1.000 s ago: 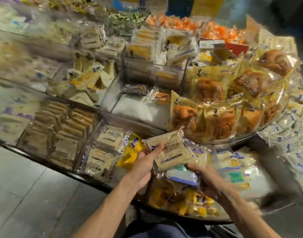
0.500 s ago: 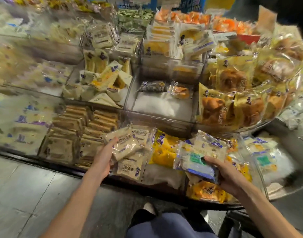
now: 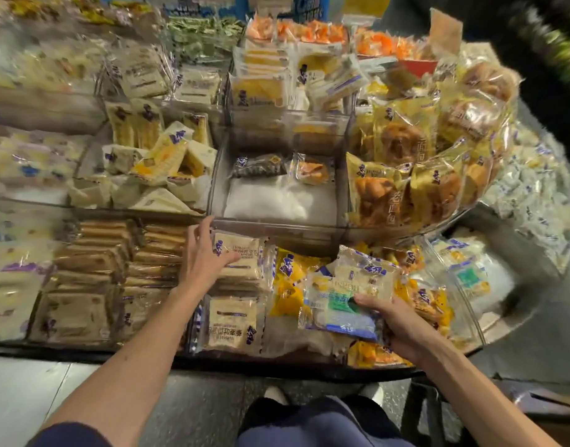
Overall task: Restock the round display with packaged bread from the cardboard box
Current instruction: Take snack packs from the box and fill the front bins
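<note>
While the left hand (image 3: 202, 256) lies splayed on a beige pack (image 3: 243, 264), the right hand (image 3: 398, 327) grips a blue-green pack (image 3: 340, 301).

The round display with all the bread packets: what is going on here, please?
A person is restocking the clear-walled round display. The left hand rests on a beige packet of sliced bread in the lowest tier. The right hand grips a clear bread packet with a blue-green label above the yellow packets.
</note>
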Demonstrator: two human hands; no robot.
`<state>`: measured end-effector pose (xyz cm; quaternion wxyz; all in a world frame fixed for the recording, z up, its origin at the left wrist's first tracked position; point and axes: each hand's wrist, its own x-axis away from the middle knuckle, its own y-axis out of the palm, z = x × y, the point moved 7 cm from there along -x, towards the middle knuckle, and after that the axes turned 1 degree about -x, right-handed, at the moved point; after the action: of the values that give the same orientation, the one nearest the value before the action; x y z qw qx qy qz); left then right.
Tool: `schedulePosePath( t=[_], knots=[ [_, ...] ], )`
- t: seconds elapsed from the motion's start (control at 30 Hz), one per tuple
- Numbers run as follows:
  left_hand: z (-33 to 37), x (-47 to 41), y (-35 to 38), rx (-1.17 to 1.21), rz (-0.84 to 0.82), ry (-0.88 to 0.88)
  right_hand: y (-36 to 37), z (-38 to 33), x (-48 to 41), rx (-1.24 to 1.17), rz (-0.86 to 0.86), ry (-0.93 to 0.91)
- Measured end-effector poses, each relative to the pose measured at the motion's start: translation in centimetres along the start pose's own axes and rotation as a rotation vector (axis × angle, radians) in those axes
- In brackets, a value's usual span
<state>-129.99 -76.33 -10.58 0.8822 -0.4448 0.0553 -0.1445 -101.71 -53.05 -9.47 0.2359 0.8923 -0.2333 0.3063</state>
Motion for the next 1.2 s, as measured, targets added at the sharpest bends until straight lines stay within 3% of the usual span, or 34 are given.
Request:
schedulePosePath(
  t=[0.07, 0.1, 0.23, 0.4, 0.47, 0.5, 0.57, 0.63, 0.7, 0.83, 1.0, 1.1, 1.2],
  knots=[
    [1.8, 0.5, 0.3, -0.264, 0.120, 0.238, 0.0, 0.1, -0.1, -0.005, -0.006, 0.002],
    [2.0, 0.6, 0.9, -0.313, 0.101, 0.281, 0.0, 0.1, 0.0, -0.007, -0.005, 0.002],
    [0.9, 1.1, 4.1, -0.391, -0.169, 0.247, 0.0, 0.3, -0.2, -0.030, -0.012, 0.010],
    [2.9, 2.1, 3.6, -0.412, -0.135, 0.273, 0.0, 0.0, 0.0, -0.025, 0.003, -0.003],
    [6.5, 3.6, 2.5, -0.228, -0.082, 0.329, -0.3, -0.1, 0.0, -0.021, 0.021, -0.015],
    [8.6, 4.7, 2.3, -0.082, -0.138, 0.325, -0.5, -0.2, 0.0, -0.009, 0.029, -0.017],
    [12.1, 7.6, 3.2, 0.210, -0.384, 0.232, -0.7, -0.4, 0.1, 0.015, 0.037, -0.027],
    [14.4, 10.2, 5.1, 0.307, -0.606, 0.160, -0.9, -1.0, 0.2, 0.008, 0.045, -0.062],
    [15.4, 11.4, 6.7, 0.370, -0.691, 0.107, -1.1, -2.0, 0.8, -0.006, 0.062, -0.108],
    [17.0, 11.7, 8.5, 0.632, -0.772, -0.065, -3.1, -3.1, 1.5, -0.125, 0.100, -0.131],
    [19.7, 11.1, 10.7, 0.857, -0.762, -0.212, -7.5, -4.3, 1.8, -0.163, 0.190, -0.133],
    [22.0, 11.0, 12.9, 0.914, -0.708, -0.322, -10.4, -5.1, 2.1, -0.146, 0.216, -0.141],
    [25.0, 12.2, 15.9, 0.966, -0.757, -0.425, -13.1, -6.1, 2.7, -0.166, 0.196, -0.131]
  ],
)
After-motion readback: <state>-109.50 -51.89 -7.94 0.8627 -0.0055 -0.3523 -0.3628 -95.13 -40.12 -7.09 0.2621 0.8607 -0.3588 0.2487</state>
